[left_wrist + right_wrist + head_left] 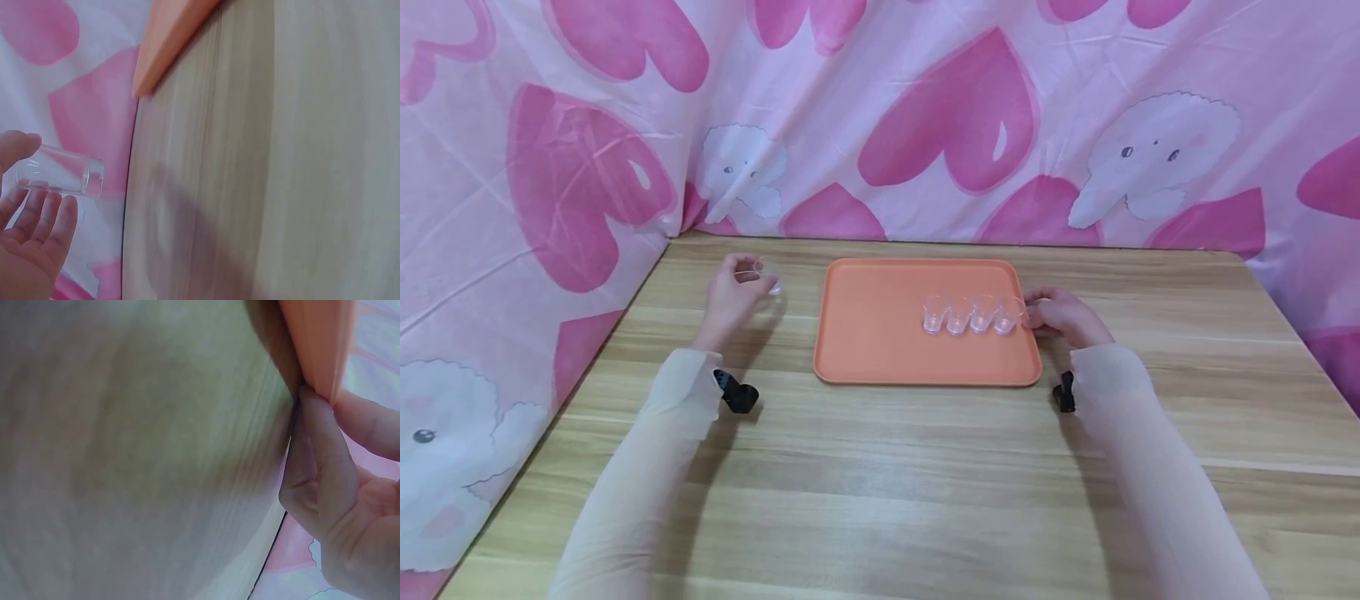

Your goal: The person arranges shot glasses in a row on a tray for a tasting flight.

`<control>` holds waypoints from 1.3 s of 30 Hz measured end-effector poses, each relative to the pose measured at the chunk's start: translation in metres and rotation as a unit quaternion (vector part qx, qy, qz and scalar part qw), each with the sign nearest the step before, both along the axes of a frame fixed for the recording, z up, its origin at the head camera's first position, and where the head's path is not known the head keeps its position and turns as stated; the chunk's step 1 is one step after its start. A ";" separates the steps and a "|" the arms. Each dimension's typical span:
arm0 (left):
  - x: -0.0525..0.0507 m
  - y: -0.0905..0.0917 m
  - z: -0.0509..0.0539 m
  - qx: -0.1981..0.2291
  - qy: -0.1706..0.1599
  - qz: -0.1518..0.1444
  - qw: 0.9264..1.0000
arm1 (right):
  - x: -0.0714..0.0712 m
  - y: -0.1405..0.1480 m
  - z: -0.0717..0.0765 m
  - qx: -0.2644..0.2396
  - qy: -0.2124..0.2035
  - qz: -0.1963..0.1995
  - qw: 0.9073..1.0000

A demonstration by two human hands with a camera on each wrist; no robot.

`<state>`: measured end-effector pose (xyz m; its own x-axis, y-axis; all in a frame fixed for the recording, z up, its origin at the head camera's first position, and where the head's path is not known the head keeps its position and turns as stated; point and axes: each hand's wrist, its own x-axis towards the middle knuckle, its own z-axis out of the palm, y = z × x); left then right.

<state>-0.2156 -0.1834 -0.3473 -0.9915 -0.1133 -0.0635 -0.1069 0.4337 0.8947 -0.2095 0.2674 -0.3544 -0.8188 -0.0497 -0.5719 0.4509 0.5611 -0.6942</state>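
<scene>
My left hand (pixel 730 296) is raised at the left of the tray and holds a small clear cup (pixel 62 173) between thumb and fingers; in the left wrist view the cup lies sideways. An orange tray (pixel 872 350) rests on the table. Several clear cups (pixel 957 318) stand upright in a row on its right half. At the tray's right edge, my right hand (pixel 1063 317) pinches the rim. The right wrist view shows the thumb and a fingertip on either side of the tray's edge (pixel 322 356).
The wood-grain table (pixel 880 475) extends around the tray on all sides. A pink cloth (pixel 820 117) with hearts and white animal figures hangs behind the table and along its left side. Each sleeve has a black device (pixel 739 393) at the wrist.
</scene>
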 end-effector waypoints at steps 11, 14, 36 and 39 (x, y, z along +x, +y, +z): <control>-0.004 0.039 -0.003 0.045 0.016 -0.026 0.999 | -0.001 -0.001 0.000 0.003 -0.005 -0.014 1.000; -0.002 0.050 -0.002 0.056 0.012 -0.034 0.998 | -0.002 -0.002 0.000 0.005 -0.005 -0.013 1.000; 0.011 0.133 -0.009 0.066 -0.026 -0.122 0.990 | -0.002 -0.001 -0.002 0.004 0.001 -0.007 1.000; 0.014 0.141 -0.011 0.050 -0.036 -0.136 0.989 | -0.002 0.000 -0.002 0.001 -0.001 -0.011 1.000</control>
<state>-0.2013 -0.0426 -0.3582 -0.9772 0.1666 -0.1319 -0.0633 0.3645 0.9291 -0.2113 0.2672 -0.3568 -0.8185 -0.0295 -0.5737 0.4648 0.5528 -0.6916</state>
